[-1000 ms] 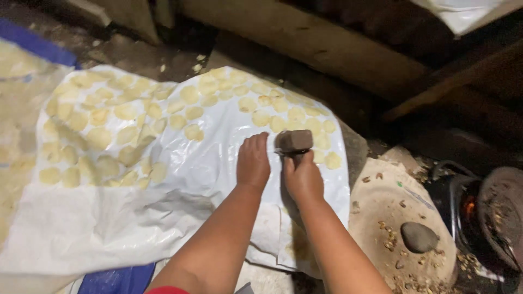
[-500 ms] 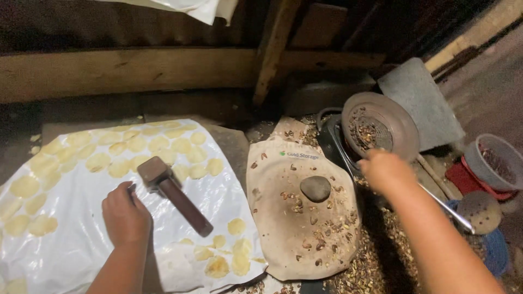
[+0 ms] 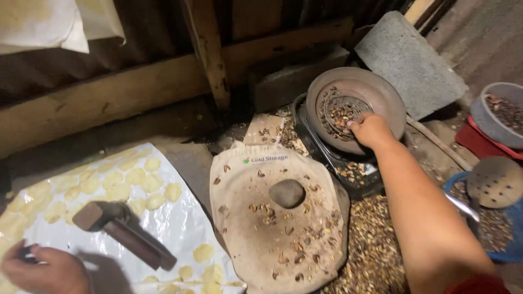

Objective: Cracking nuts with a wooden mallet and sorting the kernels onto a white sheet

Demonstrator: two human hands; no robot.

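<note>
Open path over cloth (image 3: 245,228) w/ stone (image 3: 287,193) — block (image 3: 411,62), bowl (image 3: 498,111) hem right.

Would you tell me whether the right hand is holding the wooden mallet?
No, the right hand reaches into the round pan, while the wooden mallet lies on the white sheet.

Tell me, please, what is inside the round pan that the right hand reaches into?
The round pan holds a heap of small brown kernels on its middle. The right hand covers part of the heap, so what lies under its fingers cannot be seen.
</note>
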